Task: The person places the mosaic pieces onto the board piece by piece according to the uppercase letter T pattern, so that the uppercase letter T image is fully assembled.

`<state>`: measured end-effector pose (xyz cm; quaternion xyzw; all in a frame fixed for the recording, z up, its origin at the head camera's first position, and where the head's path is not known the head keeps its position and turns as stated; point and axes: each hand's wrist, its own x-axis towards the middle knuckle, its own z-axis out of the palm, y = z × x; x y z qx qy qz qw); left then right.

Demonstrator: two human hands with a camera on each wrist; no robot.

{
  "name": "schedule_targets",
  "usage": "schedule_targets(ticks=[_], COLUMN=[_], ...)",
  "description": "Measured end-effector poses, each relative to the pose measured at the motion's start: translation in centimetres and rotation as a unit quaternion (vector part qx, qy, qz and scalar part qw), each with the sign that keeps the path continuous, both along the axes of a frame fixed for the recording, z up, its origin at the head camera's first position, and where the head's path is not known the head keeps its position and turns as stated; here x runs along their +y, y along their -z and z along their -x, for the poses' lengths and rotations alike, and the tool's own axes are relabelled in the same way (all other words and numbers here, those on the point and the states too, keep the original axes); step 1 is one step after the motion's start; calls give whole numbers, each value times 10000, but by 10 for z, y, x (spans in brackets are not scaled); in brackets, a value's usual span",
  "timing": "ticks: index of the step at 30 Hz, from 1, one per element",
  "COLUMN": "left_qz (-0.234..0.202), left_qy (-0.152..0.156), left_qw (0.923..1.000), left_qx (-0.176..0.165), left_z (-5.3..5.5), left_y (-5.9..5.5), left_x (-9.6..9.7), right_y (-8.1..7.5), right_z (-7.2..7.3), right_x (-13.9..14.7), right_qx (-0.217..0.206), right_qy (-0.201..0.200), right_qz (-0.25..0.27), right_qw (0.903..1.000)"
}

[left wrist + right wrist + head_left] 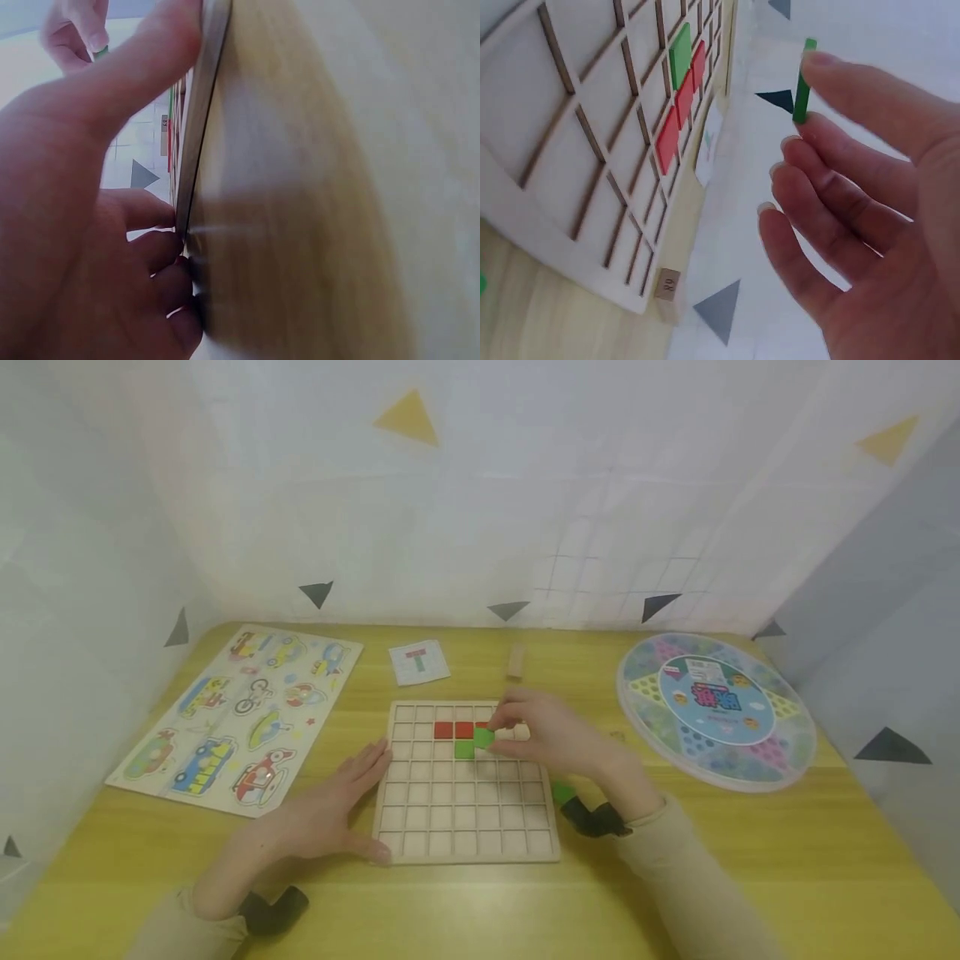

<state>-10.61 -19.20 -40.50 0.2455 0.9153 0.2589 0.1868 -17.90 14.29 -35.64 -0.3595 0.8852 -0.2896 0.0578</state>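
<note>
A wooden grid board (pixel 465 793) lies in the middle of the table. Three red square tiles (pixel 443 730) sit side by side in its second row, the rightmost partly hidden. Below the middle one lies a green square tile (pixel 464 749). Between thumb and index finger my right hand (pixel 551 732) pinches another green tile (pixel 803 81), held above the board and apart from it in the right wrist view. My left hand (pixel 330 810) rests along the board's left edge, thumb at the near corner and fingers extended against the side.
Behind the board lie a card with a red and green T (pixel 418 662) and a small wooden block (pixel 516 661). A vehicle picture board (pixel 240 718) is on the left, a round Chinese checkers box (pixel 716 710) on the right. Another green piece (pixel 563 792) lies beneath the right wrist.
</note>
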Motion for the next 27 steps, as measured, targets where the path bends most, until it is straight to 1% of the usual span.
schedule_targets(ticks=[5,9,13,15,17,21,27], left_qz=[21,5,27,52,61,50,71], left_qy=[-11,13,2,-10,-25,-38,-13], left_qw=[10000,10000,10000,10000,10000,10000,10000], left_qx=[41,55,66,54,34,-6,5], left_z=[0,0,0,0,0,0,0], left_y=[-1,0,1,2,2,2,1], left_x=[0,0,0,0,0,0,0], right_y=[8,14,18,19,21,24,28], right_z=[2,2,0,-1,-3,-4,-4], right_x=[-2,-7,-12,-15,-17,-22,-27], right_qx=[56,235,201,98,84,128,105], right_qy=[-69,-182,-266,-273,-283,-280,-152], right_qz=[-54,-194,-220,-182,-184,-161,-225], right_qw=[9999,9994,9992,9994,9994,9994,9996])
